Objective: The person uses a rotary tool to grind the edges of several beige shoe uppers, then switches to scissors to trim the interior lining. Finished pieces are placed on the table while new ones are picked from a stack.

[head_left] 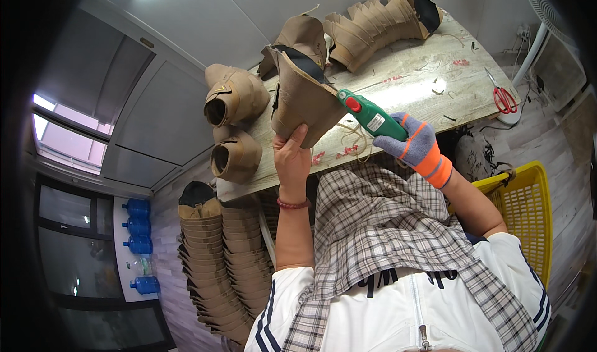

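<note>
nearest is the checked apron (373, 228) over the person's lap, with a yellow plastic basket (542, 209) on its right. to the left, beyond the table's near edge, two nested stacks (202, 246) of tan pieces curve away. ahead of the apron, the bare left hand (292, 156), a red beaded bracelet (293, 204) at its wrist, pinches the near edge of a dark-lined tan piece (305, 100), thumb on the outside; its other fingers are mostly hidden. that piece is held up over the left part of the table (463, 94). the right hand (410, 142), in a grey and orange glove, is curled closed around a green tool (372, 114) with a red button. the tool's left tip is at the piece's right edge; i cannot tell if they touch. at left sit two rounded tan pieces (249, 94); at right, red-handled scissors (505, 100). farther off are a nested row (379, 32) of tan pieces and a white fan (547, 10).
</note>
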`<state>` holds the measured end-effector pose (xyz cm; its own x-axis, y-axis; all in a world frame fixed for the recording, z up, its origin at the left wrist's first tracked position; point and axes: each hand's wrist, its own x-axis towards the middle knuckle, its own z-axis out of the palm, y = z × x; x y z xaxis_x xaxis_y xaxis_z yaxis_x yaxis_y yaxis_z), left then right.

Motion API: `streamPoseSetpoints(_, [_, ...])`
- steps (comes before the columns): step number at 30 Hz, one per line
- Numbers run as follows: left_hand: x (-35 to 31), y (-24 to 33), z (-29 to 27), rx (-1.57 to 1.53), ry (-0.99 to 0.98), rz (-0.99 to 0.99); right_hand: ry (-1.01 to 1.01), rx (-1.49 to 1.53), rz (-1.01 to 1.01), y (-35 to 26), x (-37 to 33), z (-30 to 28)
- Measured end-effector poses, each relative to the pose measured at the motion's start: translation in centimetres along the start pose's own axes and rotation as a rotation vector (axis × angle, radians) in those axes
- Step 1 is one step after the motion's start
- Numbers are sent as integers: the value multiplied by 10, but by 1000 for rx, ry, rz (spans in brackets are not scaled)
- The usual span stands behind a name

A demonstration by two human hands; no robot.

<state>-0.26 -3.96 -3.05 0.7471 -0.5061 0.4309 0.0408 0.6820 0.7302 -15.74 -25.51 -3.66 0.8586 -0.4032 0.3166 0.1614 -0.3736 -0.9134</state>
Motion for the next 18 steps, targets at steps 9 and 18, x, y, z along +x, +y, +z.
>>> streamPoseSetpoints(9, [-5, -13, 7, 192, 107, -22, 14, 21, 42, -1, -3, -1])
streamPoseSetpoints(18, [-21, -35, -15, 1186, -74, 80, 12, 132, 185, 3, 7, -3])
